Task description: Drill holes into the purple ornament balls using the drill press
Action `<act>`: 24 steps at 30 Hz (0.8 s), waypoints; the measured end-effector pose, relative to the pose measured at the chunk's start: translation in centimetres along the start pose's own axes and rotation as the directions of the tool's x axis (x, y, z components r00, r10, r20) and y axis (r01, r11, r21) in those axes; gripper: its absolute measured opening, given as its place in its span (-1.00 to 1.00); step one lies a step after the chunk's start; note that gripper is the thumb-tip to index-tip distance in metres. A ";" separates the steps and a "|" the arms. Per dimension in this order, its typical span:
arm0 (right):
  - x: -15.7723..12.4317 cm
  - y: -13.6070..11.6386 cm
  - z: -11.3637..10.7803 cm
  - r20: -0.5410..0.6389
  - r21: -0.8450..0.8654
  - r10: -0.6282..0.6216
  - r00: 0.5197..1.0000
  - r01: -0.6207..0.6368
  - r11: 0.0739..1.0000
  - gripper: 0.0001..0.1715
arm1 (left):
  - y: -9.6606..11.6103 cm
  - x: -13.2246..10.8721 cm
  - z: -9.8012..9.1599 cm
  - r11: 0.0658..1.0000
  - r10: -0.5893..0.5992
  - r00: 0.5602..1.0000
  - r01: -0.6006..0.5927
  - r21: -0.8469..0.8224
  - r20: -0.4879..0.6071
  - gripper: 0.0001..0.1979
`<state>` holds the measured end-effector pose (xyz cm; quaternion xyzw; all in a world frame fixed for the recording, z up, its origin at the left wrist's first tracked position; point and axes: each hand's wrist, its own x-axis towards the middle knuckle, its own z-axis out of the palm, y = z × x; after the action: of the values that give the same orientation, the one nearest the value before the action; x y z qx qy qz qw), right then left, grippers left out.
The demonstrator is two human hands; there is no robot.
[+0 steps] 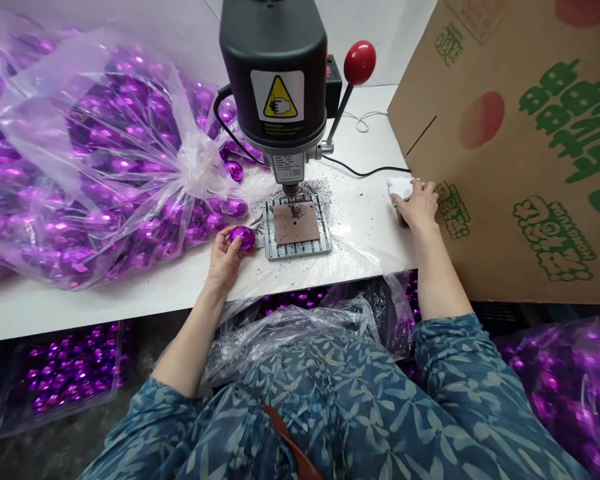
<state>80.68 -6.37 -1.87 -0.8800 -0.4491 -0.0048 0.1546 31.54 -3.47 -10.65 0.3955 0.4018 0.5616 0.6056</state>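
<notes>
My left hand [224,259] is closed around a shiny purple faceted ball [243,237], thumb on its near side. It is just left of the drill press's slotted metal base plate [298,251]. On that plate lies a brown square board [307,225] with a small hole and dark shavings. The black drill press [273,67] stands above it, its chuck [291,190] over the board. At the right, my right hand [419,203] grips a white crumpled cloth or tissue [400,187] that sits over a small dark object; its fingertips are partly hidden.
A large clear bag of purple balls [105,153] fills the left of the white table [370,220]. A big cardboard box [500,153] stands at the right. The red-knobbed lever [360,62] juts up right of the drill. Below the table is a tub of purple balls [70,373].
</notes>
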 end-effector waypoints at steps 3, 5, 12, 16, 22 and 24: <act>0.9 0.9 1.2 0.054 -0.089 0.064 0.996 -0.059 0.994 -0.03 | -0.3 0.0 -0.1 0.999 0.038 0.999 -0.039 0.021 0.007 -0.25; 1.6 1.4 1.6 0.083 -0.137 0.083 0.993 -0.072 0.988 -0.03 | -0.5 0.0 -0.3 0.998 0.054 0.998 -0.055 0.031 0.030 -0.28; 2.8 2.4 2.5 0.127 -0.190 0.068 0.990 -0.043 0.981 -0.03 | -0.8 0.1 -0.7 0.995 0.066 0.997 -0.070 0.071 0.049 -0.30; 3.3 2.4 2.6 0.139 -0.170 0.035 0.990 -0.011 0.985 -0.03 | -0.9 0.1 -0.7 0.993 0.073 0.996 -0.077 0.088 0.051 -0.29; 3.6 3.2 1.7 0.133 -0.107 0.020 0.991 -0.006 0.994 -0.02 | -0.7 0.0 -0.4 0.995 0.059 0.998 -0.062 0.080 0.035 -0.27; 3.7 3.7 1.1 0.115 -0.071 0.005 0.993 0.004 0.997 -0.03 | -0.7 -0.1 -0.4 0.995 0.059 0.997 -0.063 0.078 0.048 -0.28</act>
<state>85.71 -5.22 -3.38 -0.8839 -0.4566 0.0300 0.0970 31.42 -3.55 -11.39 0.4441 0.3978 0.5543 0.5808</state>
